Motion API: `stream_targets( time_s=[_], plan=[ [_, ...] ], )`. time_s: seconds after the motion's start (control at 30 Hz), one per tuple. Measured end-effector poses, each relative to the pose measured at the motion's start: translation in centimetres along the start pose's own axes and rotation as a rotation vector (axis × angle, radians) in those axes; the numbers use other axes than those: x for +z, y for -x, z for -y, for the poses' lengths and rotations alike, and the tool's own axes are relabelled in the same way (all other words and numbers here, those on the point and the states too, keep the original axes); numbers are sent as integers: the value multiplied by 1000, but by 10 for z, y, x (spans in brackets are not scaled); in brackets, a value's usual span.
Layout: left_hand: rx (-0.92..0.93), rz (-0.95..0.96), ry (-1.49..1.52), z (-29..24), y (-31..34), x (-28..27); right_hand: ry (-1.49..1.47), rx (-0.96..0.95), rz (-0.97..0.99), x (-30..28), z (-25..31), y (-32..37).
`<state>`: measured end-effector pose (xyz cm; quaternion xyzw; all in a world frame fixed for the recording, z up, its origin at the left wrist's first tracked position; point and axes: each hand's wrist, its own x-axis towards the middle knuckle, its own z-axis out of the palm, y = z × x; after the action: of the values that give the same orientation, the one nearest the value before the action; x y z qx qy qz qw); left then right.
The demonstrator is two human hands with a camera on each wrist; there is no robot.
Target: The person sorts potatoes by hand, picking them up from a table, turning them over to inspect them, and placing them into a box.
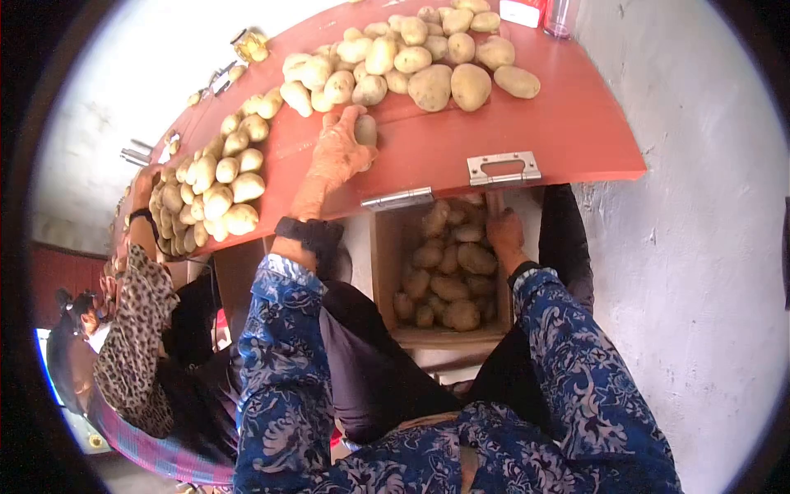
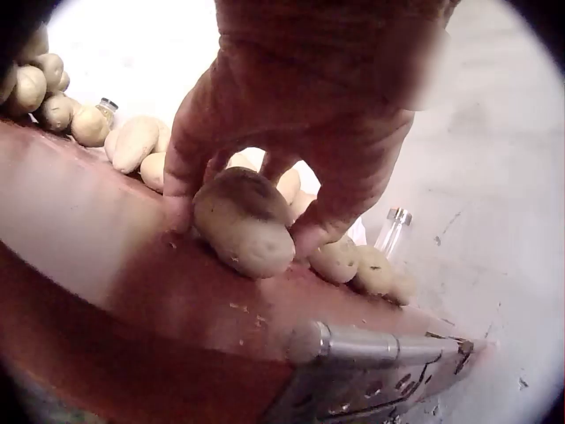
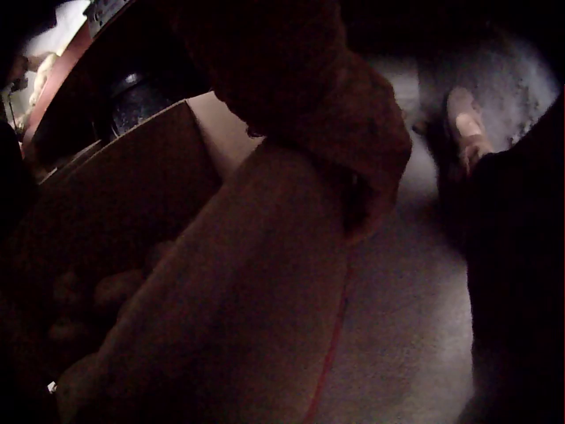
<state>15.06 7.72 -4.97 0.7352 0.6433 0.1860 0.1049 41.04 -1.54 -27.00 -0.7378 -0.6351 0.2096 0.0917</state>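
On the red tabletop (image 1: 420,144), my left hand (image 1: 339,150) holds a potato (image 2: 243,225) with thumb and fingers spread round its sides. The potato is pale with a dark shadow on its top and sits right at the table surface near the front edge. Below the table, a cardboard box (image 1: 384,284) stands between the legs with many potatoes (image 1: 448,288) inside. My right hand (image 1: 504,230) grips the box's right side wall. In the dark right wrist view its fingers curl over the top of that wall (image 3: 256,256).
A large potato pile (image 1: 411,58) lies at the back of the table, another pile (image 1: 210,185) at the left. Two metal hinges (image 1: 504,168) sit at the front edge. Another person's leopard-print sleeve (image 1: 136,337) reaches in at left. A glass jar (image 1: 250,45) stands far back; a white wall (image 1: 683,206) bounds the right.
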Motion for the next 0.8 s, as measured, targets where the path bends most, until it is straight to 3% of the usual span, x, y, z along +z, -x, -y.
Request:
stream_targets(
  time_s=[0.03,0.07,0.17,0.23,0.3,0.37,0.43,0.47,0.5,0.6,0.67,0.8],
  plan=[
    [-65,29,9,-3,4,-2,-285,188,-71,1,0,-3],
    [-58,0,52,-2,9,-1,-109,114,-6,2,2,-8],
    [-25,-48,52,1,16,2,-76,121,-87,43,-22,-26],
    [-20,-60,67,-7,29,-2,-151,192,-97,16,-3,-10],
    [129,-108,90,-25,56,-21,-231,263,-113,13,-1,-8],
    [140,49,465,-49,92,-38,-210,239,-122,40,-19,-24],
    [289,198,504,-52,117,-35,-222,288,-74,41,-16,-30],
    [315,302,488,-55,126,-33,-234,339,-36,39,-16,-33],
    [405,291,328,-55,135,-26,-234,345,-40,30,-14,-28],
    [342,441,336,-44,154,-1,-309,286,-168,5,0,-4],
    [291,589,-81,-29,159,11,-363,323,-99,-4,4,-3],
    [272,587,-186,-27,162,1,-347,349,-56,-5,8,-6]
  ],
)
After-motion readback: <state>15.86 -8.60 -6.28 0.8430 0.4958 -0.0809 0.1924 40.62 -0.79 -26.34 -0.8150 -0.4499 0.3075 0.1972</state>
